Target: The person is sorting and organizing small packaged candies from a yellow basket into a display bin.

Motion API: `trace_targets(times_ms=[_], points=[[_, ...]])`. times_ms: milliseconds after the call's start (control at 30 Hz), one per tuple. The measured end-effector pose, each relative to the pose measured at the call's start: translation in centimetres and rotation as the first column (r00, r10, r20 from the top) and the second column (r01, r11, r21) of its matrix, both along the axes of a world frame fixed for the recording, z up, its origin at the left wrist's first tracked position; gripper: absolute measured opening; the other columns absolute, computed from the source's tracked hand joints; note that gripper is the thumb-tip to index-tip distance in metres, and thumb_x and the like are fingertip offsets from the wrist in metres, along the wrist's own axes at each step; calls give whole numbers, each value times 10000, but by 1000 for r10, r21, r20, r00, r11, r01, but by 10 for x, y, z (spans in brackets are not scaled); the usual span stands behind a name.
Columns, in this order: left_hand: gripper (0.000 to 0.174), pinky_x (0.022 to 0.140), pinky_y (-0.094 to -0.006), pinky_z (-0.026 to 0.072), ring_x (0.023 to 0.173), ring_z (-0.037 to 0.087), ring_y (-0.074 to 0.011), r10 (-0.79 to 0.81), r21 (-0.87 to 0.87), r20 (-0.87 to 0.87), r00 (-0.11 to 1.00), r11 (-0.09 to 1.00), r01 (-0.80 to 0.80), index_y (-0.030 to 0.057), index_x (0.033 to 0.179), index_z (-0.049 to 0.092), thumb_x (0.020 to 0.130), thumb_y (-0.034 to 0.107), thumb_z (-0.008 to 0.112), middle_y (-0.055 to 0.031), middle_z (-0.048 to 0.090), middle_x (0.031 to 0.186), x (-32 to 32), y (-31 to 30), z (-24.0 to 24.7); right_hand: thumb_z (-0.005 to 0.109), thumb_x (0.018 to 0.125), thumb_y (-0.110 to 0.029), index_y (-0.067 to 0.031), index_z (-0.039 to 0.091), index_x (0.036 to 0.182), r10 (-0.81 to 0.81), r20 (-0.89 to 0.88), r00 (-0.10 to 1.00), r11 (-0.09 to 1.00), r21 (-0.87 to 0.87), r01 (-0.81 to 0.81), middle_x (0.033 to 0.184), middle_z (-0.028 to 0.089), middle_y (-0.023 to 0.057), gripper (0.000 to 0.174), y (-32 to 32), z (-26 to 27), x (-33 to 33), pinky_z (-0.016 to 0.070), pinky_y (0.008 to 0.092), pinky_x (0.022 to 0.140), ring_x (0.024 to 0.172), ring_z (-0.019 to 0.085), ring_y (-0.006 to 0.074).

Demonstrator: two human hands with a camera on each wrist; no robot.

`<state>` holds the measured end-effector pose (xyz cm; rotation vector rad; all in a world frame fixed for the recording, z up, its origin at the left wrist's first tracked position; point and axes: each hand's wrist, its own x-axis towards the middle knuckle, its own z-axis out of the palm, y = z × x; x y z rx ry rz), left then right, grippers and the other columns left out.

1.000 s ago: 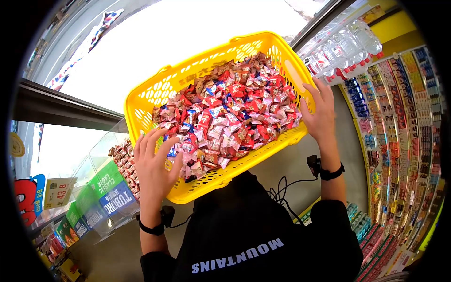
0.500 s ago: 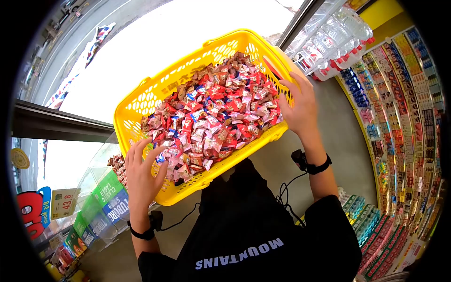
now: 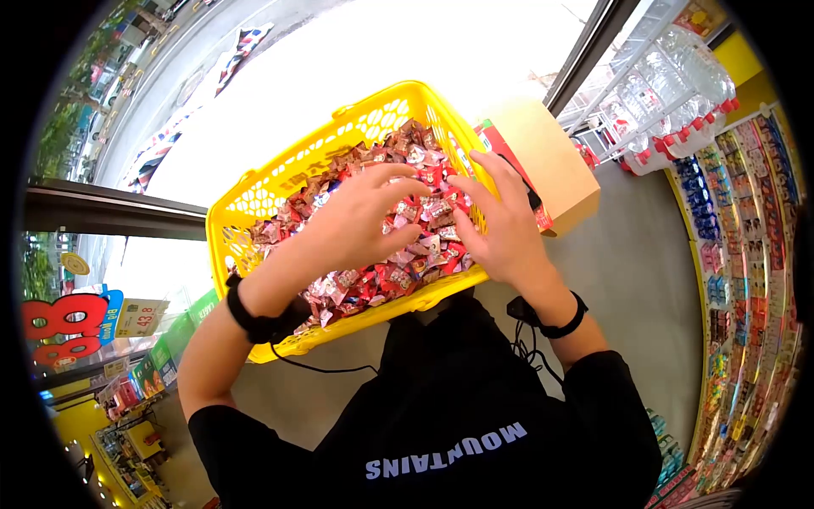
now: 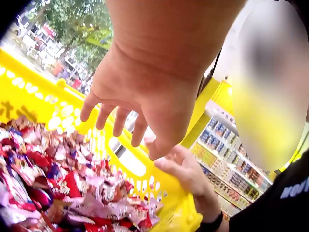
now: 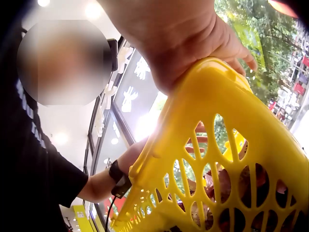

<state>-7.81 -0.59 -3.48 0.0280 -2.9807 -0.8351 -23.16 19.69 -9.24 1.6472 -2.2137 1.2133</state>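
Observation:
A yellow perforated shopping basket (image 3: 415, 301) is filled with small wrapped candies (image 3: 394, 276) in red, pink, brown and blue. Over the candies hovers my left hand (image 3: 360, 212), its fingers spread and relaxed. In the left wrist view that hand (image 4: 145, 106) has nothing between its fingers and hangs above the basket's end wall. My right hand (image 3: 513, 233) is at the right end of the basket, fingers reaching over the rim. Seen from the right wrist, the heel of the right hand (image 5: 193, 53) lies right at the basket's corner (image 5: 217, 92), with the fingers loosely extended.
Beyond the basket's right end is a cardboard box (image 3: 555, 161). Large water bottles (image 3: 678, 93) stand on a rack at upper right. Packed snack shelves (image 3: 746, 271) line the right. On the left are a window frame (image 3: 119, 208) and a price sign (image 3: 140, 318).
My left hand has left the basket's near-left corner and moved right, over the candies. The right hand stays by the right end. The cardboard box has come into view beyond it.

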Motion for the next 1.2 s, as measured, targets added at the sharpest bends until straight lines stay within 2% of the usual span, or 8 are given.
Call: trace_targets(times_ms=[67, 200, 400, 433, 700, 933, 1067, 1200], points=[[459, 1151, -529, 435, 1423, 513, -381, -66, -136, -29, 997, 989, 62, 114, 1305, 687, 882, 257, 793, -179, 562, 1482, -22, 22, -35, 739, 886, -125, -88, 690, 1319, 18, 28, 999, 1000, 1, -18, 1459, 561, 225, 437, 1, -3, -3, 427, 541, 1169, 1377, 523, 448], [417, 1140, -572, 411, 1449, 469, -356, -105, -185, 44, 993, 976, 112, 127, 1193, 754, 866, 383, 798, -156, 549, 1486, -39, 32, -86, 736, 886, -129, -89, 684, 1326, 21, 48, 999, 1000, -7, -21, 1458, 556, 231, 445, 1, -4, -5, 421, 548, 1169, 1384, 515, 450], [390, 1138, -547, 392, 1458, 470, -314, -112, -256, 174, 978, 954, 155, 170, 1147, 796, 855, 428, 816, -116, 585, 1481, -34, 13, -72, 741, 882, -132, -84, 681, 1311, 2, 88, 996, 1000, 0, -2, 1451, 559, 226, 436, 1, -3, -4, 417, 539, 1175, 1389, 518, 437], [271, 1187, -539, 385, 1440, 498, -358, -91, -208, 192, 977, 969, 131, 157, 1059, 801, 887, 365, 818, -136, 583, 1485, -31, 14, -60, 742, 881, -133, -82, 682, 1306, -3, 101, 995, 1000, 0, 3, 1451, 560, 225, 433, 1, -2, -3, 417, 536, 1177, 1391, 518, 434], [283, 1153, -473, 463, 1383, 563, -381, 107, -141, 331, 937, 988, -63, 130, 1052, 811, 886, 358, 831, -156, 543, 1568, 22, -13, -48, 751, 875, -145, -67, 690, 1271, -23, 111, 994, 1000, 15, 21, 1444, 568, 224, 408, 1, -2, -1, 419, 532, 1177, 1384, 526, 435], [284, 1194, -499, 423, 1441, 504, -400, 217, -205, 193, 957, 963, -177, 110, 1044, 821, 853, 316, 863, -165, 571, 1533, 63, -23, -29, 749, 871, -140, -64, 712, 1213, -25, 122, 992, 999, -34, 29, 1421, 588, 218, 352, 1, -3, 0, 426, 526, 1167, 1361, 543, 436], [259, 1218, -520, 381, 1500, 435, -421, 382, -140, 90, 920, 919, -368, 77, 965, 784, 850, 292, 871, -176, 585, 1500, 78, -12, -8, 759, 860, -148, -68, 722, 1181, -36, 40, 999, 998, -46, 37, 1403, 603, 209, 332, 2, -3, 0, 419, 546, 1163, 1346, 555, 428], [260, 1221, -551, 366, 1498, 427, -442, 427, -187, 4, 904, 889, -419, 71, 972, 689, 881, 252, 851, -162, 562, 1510, 92, 11, 0, 785, 842, -162, -81, 726, 1152, -47, -80, 996, 998, -48, 44, 1391, 618, 199, 326, 1, -1, 6, 405, 583, 1160, 1333, 565, 416]])
